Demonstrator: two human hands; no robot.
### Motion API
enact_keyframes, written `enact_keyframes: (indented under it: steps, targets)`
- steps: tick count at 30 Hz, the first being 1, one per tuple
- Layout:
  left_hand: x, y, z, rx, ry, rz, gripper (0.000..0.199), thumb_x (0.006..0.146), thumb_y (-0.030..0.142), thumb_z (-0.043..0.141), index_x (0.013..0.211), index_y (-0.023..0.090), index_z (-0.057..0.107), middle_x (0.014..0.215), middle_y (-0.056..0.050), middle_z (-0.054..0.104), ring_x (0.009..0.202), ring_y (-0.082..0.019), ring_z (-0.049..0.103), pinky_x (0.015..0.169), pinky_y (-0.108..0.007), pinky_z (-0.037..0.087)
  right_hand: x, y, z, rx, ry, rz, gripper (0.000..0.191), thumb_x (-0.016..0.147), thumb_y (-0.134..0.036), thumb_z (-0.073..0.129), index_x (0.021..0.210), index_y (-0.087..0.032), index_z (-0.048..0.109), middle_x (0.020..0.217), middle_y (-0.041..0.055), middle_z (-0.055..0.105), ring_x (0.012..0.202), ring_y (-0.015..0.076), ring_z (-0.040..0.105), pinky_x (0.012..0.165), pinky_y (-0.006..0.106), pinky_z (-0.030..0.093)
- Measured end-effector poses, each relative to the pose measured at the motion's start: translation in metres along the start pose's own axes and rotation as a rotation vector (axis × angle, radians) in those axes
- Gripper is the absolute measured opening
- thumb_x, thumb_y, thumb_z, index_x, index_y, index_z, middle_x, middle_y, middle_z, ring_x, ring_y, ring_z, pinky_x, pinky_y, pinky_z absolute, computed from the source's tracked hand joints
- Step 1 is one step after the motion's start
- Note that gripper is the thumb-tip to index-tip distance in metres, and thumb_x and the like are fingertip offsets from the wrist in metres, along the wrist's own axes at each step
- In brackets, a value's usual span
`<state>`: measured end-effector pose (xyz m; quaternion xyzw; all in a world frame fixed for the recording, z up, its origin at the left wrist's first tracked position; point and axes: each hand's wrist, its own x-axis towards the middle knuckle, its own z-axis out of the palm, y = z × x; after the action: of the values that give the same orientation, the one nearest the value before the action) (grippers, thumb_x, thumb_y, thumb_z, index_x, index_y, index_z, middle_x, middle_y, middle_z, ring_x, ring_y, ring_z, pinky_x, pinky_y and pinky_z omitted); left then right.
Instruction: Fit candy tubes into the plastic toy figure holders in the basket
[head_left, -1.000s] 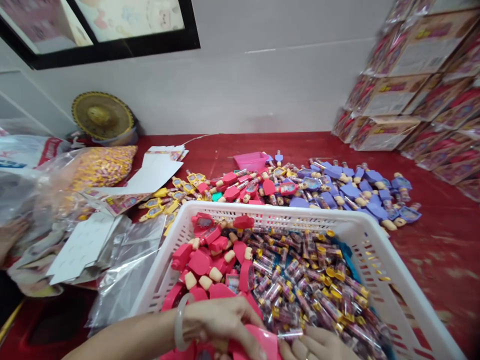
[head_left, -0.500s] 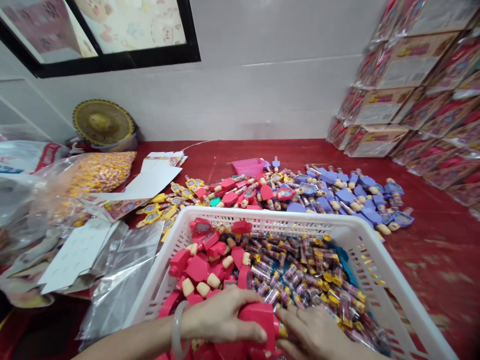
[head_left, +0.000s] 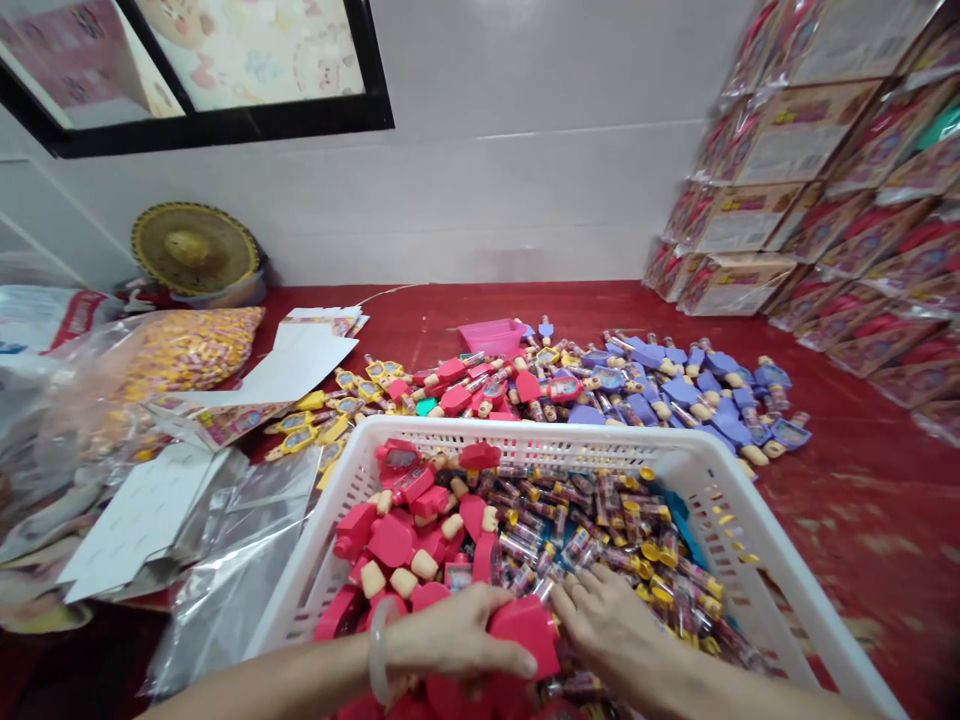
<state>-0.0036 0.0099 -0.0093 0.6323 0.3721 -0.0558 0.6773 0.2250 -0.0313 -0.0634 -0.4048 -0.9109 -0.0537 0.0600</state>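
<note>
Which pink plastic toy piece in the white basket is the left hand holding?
The pink plastic piece gripped by the bangled left hand, at the near side of the white plastic basket; the other pink pieces lie loose.

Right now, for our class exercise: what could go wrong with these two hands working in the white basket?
The left hand grips a pink plastic toy over a crowded heap, so a slip could scatter nearby pieces. The right hand spreads among loose candy tubes, which might shift and spill over the white plastic basket if pushed.
</note>
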Motion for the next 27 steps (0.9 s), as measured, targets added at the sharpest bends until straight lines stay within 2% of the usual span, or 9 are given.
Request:
enact_keyframes:
  steps: [4,7,10,14,17,19,23,25,27]
  targets:
    - [-0.012,0.005,0.013,0.369,0.155,0.173,0.043,0.081,0.049,0.06,0.114,0.022,0.057,0.095,-0.005,0.068,0.078,-0.022,0.063,0.062,-0.026,0.045,-0.006,-0.01,-0.008,0.181,-0.295,0.121,0.013,0.069,-0.022,0.064,0.081,-0.019,0.061,0.068,0.0047,0.068,0.053,0.018,0.056,0.049,0.029,0.027]
    - [-0.015,0.006,0.016,0.78,0.158,0.298,0.041,0.084,0.034,0.053,0.122,0.019,0.052,0.097,-0.01,0.068,0.077,-0.026,0.065,0.062,-0.03,0.044,-0.006,-0.013,-0.017,0.511,-0.49,0.256,0.013,0.071,-0.031,0.062,0.078,-0.02,0.065,0.068,0.0021,0.068,0.052,0.0148,0.054,0.047,0.025,0.024]
    - [-0.009,-0.003,0.015,0.982,0.202,0.385,0.041,0.083,0.027,0.053,0.122,0.016,0.05,0.095,-0.011,0.068,0.075,-0.025,0.064,0.06,-0.03,0.044,0.001,-0.009,-0.027,0.806,-0.582,0.319,0.02,0.073,-0.039,0.062,0.075,-0.02,0.065,0.062,-0.0018,0.063,0.052,0.0115,0.049,0.044,0.021,0.024]
    - [0.007,-0.014,0.003,1.111,0.399,0.481,0.045,0.086,0.016,0.047,0.131,0.021,0.043,0.118,-0.011,0.062,0.096,-0.024,0.062,0.079,-0.034,0.049,0.018,0.012,-0.039,0.837,-0.517,0.388,0.02,0.07,-0.033,0.063,0.084,-0.019,0.066,0.067,-0.0021,0.062,0.057,0.0121,0.05,0.049,0.021,0.028]
    - [0.013,-0.016,-0.017,1.082,0.765,0.484,0.064,0.087,0.013,0.045,0.146,0.02,0.021,0.148,-0.018,0.032,0.129,-0.029,0.041,0.1,-0.044,0.039,0.028,0.044,-0.051,0.798,-0.429,0.471,0.012,0.07,-0.027,0.06,0.077,-0.018,0.064,0.064,-0.001,0.059,0.059,0.0137,0.05,0.052,0.023,0.03]
    - [0.016,-0.019,-0.03,1.073,0.924,0.417,0.069,0.089,0.018,0.047,0.149,0.016,0.013,0.153,-0.02,0.02,0.137,-0.03,0.028,0.106,-0.047,0.032,0.033,0.071,-0.06,0.906,-0.28,0.546,0.015,0.073,-0.031,0.06,0.081,-0.018,0.063,0.066,-0.0005,0.058,0.061,0.0148,0.05,0.054,0.023,0.033]
    - [0.026,-0.042,-0.039,1.201,0.748,0.24,0.064,0.088,0.03,0.051,0.146,0.019,0.026,0.147,-0.016,0.036,0.135,-0.031,0.033,0.108,-0.05,0.028,0.037,0.104,-0.06,1.302,0.015,0.594,0.051,0.087,-0.05,0.047,0.128,-0.019,0.046,0.089,0.0042,0.061,0.069,0.0175,0.056,0.06,0.028,0.044]
    - [0.033,-0.059,-0.034,1.289,0.634,0.183,0.063,0.089,0.031,0.049,0.147,0.018,0.027,0.141,-0.017,0.044,0.135,-0.033,0.034,0.108,-0.053,0.024,0.034,0.097,-0.046,1.243,-0.056,0.521,0.058,0.089,-0.051,0.045,0.137,-0.019,0.038,0.104,0.009,0.061,0.082,0.0208,0.06,0.069,0.032,0.048]
    - [0.037,-0.071,-0.028,1.337,0.584,0.144,0.062,0.09,0.024,0.046,0.147,0.013,0.026,0.136,-0.019,0.05,0.134,-0.034,0.035,0.107,-0.054,0.025,0.027,0.077,-0.025,0.952,-0.269,0.391,0.058,0.084,-0.047,0.054,0.134,-0.018,0.045,0.114,0.013,0.059,0.095,0.0254,0.06,0.079,0.037,0.047]
